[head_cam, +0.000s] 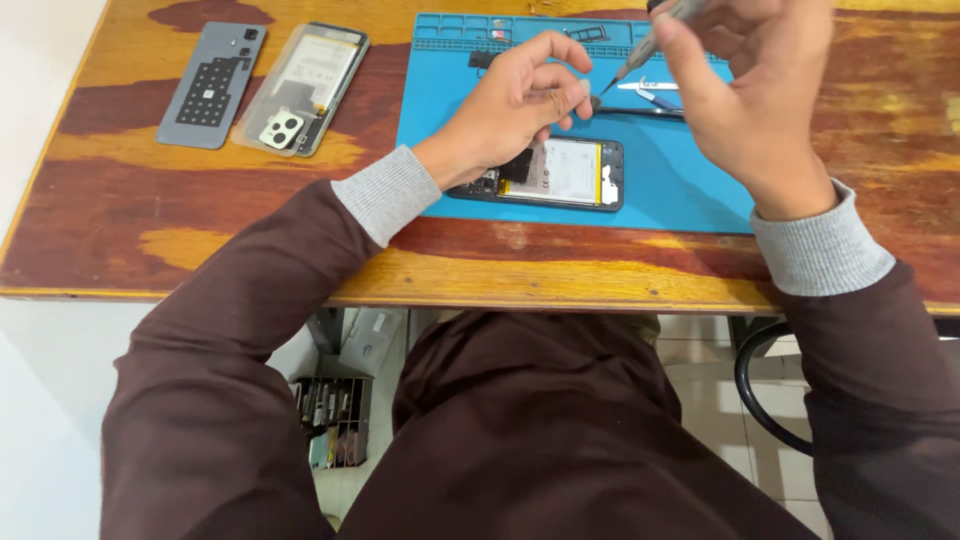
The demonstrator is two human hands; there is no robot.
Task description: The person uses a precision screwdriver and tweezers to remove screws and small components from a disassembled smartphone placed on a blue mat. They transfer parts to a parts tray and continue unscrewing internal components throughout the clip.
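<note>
Worn wood, patched red and yellow, makes up the bench (pixel 200 260), and a blue mat (pixel 680 180) is laid on its far middle. An opened phone (pixel 565 175) lies flat on the mat's near edge, its back removed and its pale battery exposed. The left hand (pixel 515 110) is curled just above the phone's left end, thumb and forefinger pinched together as if on something very small; what is pinched cannot be made out. The right hand (pixel 750 90) is closed around a thin screwdriver (pixel 645 45), whose tip is pointed down towards the left fingertips. Tweezers (pixel 650 88) and a dark slim tool are seen on the mat behind the hands. Well to the left, on bare wood, a grey back cover (pixel 212 85) and a clear case (pixel 305 88) lie side by side.

The phone is judged light, stiff and fragile, with bare boards and connectors that should not be pressed. It is best held by its long rim edges and kept flat on the mat. Any screw would be tiny and easily lost, so a fingertip pinch is judged fitting.
</note>
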